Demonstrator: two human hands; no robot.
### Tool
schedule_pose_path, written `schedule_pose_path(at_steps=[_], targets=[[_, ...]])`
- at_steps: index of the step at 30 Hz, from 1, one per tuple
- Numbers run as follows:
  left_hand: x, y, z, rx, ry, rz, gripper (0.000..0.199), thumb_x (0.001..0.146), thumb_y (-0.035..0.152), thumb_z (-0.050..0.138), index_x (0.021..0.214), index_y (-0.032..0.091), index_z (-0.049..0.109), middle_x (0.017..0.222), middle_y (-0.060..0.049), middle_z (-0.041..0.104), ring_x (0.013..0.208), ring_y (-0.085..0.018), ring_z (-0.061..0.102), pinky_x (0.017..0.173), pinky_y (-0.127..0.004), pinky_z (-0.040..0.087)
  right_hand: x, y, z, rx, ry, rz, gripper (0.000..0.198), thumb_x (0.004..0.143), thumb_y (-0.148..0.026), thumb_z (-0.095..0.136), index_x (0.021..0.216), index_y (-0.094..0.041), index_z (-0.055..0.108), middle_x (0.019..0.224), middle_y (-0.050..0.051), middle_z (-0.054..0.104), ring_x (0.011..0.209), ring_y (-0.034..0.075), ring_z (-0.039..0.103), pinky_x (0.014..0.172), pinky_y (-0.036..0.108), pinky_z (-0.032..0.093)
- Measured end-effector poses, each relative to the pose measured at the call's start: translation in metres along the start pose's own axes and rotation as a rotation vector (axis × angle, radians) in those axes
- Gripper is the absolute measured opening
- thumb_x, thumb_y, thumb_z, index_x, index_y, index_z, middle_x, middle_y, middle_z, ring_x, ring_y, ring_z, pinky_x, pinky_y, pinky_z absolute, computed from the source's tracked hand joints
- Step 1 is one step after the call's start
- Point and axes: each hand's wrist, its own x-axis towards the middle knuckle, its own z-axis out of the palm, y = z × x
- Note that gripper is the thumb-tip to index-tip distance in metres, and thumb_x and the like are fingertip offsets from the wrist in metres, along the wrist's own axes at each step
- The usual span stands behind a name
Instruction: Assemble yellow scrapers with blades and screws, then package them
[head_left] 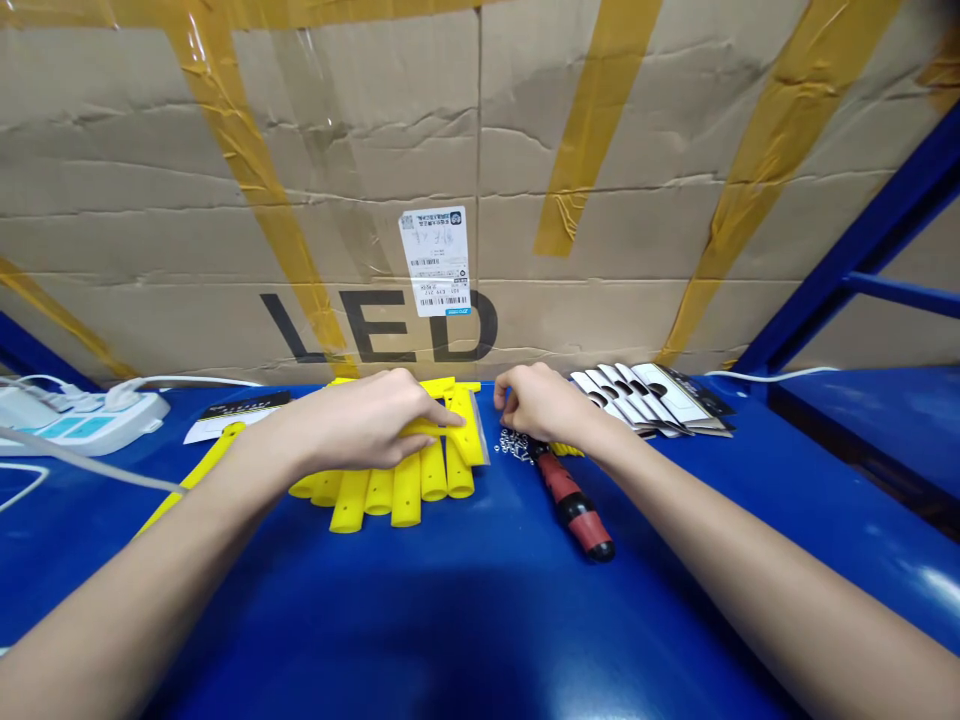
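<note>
My left hand (379,415) is closed round a yellow plastic tube (466,440), thumb below and index finger stretched along it. More yellow tubes (406,495) with small holes lie side by side under and in front of that hand. To the right, the fingers of my right hand (536,400) are pinched together just above a small heap of silvery screws (514,445). Whatever sits between those fingertips is too small to make out. A red and black screwdriver (576,510) lies on the blue surface below my right wrist, its front end near the screws.
A big taped cardboard box (495,130) stands behind the blue tabletop (450,620). White and black printed cards (637,395) are fanned out at right. On the left are a white power strip (97,425) with cables, another card (232,415) and a long yellow piece (195,475).
</note>
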Motion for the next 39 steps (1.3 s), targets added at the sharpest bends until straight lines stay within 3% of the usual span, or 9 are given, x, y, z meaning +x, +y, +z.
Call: schedule_pose_path(at_steps=[5,8,12,15,20,25,32,39], targets=[[0.001,0.002,0.001,0.027,-0.021,-0.014,0.038,0.091,0.022,0.058,0.127,0.027,0.071,0.088,-0.007,0.078,0.064,-0.017,0.064,0.058,-0.026,0.047,0.000,-0.001,0.003,0.009,0.024,-0.024,0.023,0.060,0.002,0.064,0.069,-0.019,0.064,0.072,0.006,0.069,0.066,0.019,0.061,0.062,0.031,0.041],[0.002,0.006,-0.001,0.033,-0.064,-0.009,0.039,0.092,0.020,0.057,0.129,0.027,0.070,0.094,-0.006,0.078,0.068,-0.017,0.065,0.061,-0.025,0.047,-0.005,-0.002,-0.001,0.062,0.076,-0.093,0.018,0.066,-0.003,0.064,0.071,-0.019,0.059,0.074,0.004,0.068,0.067,0.017,0.060,0.063,0.029,0.041],[0.003,0.011,-0.004,0.008,-0.081,0.000,0.040,0.093,0.020,0.057,0.131,0.026,0.068,0.093,-0.006,0.078,0.068,-0.017,0.065,0.061,-0.025,0.047,-0.019,-0.005,-0.015,0.177,0.181,-0.263,0.011,0.079,-0.015,0.061,0.077,-0.022,0.053,0.080,0.000,0.067,0.073,0.013,0.060,0.068,0.025,0.043],[0.003,0.012,-0.005,-0.013,-0.067,0.026,0.040,0.093,0.020,0.057,0.131,0.026,0.067,0.093,-0.006,0.078,0.070,-0.017,0.066,0.064,-0.026,0.047,-0.030,-0.003,-0.022,0.195,0.211,-0.450,0.016,0.081,-0.016,0.060,0.072,-0.022,0.048,0.072,-0.003,0.062,0.068,0.012,0.056,0.067,0.026,0.040],[0.004,0.012,-0.005,-0.038,-0.047,0.072,0.036,0.095,0.022,0.057,0.128,0.026,0.070,0.098,-0.004,0.079,0.069,-0.016,0.065,0.063,-0.026,0.045,-0.037,0.004,-0.021,0.147,0.200,-0.533,0.021,0.082,-0.011,0.057,0.072,-0.022,0.043,0.071,-0.003,0.060,0.065,0.011,0.052,0.067,0.024,0.038],[0.006,0.011,-0.004,-0.074,-0.043,0.097,0.036,0.095,0.021,0.056,0.129,0.025,0.069,0.099,-0.004,0.079,0.071,-0.016,0.066,0.066,-0.026,0.044,-0.035,0.006,-0.014,0.079,0.289,-0.579,0.020,0.082,-0.010,0.056,0.073,-0.022,0.042,0.073,0.000,0.060,0.068,0.014,0.054,0.066,0.026,0.036],[0.005,0.011,-0.006,-0.083,-0.051,0.085,0.036,0.096,0.022,0.056,0.130,0.024,0.068,0.097,-0.004,0.079,0.071,-0.015,0.066,0.067,-0.025,0.044,-0.040,-0.002,-0.012,-0.132,0.368,-0.727,0.014,0.090,-0.015,0.050,0.078,-0.019,0.053,0.074,0.004,0.060,0.071,0.017,0.053,0.063,0.028,0.036],[0.002,0.010,-0.011,-0.078,0.007,0.078,0.037,0.095,0.024,0.058,0.131,0.027,0.067,0.096,-0.001,0.078,0.067,-0.012,0.063,0.064,-0.023,0.042,-0.047,-0.008,-0.018,-0.365,0.394,-0.811,0.013,0.079,-0.011,0.049,0.082,-0.018,0.059,0.074,0.006,0.060,0.073,0.020,0.050,0.063,0.031,0.034]])
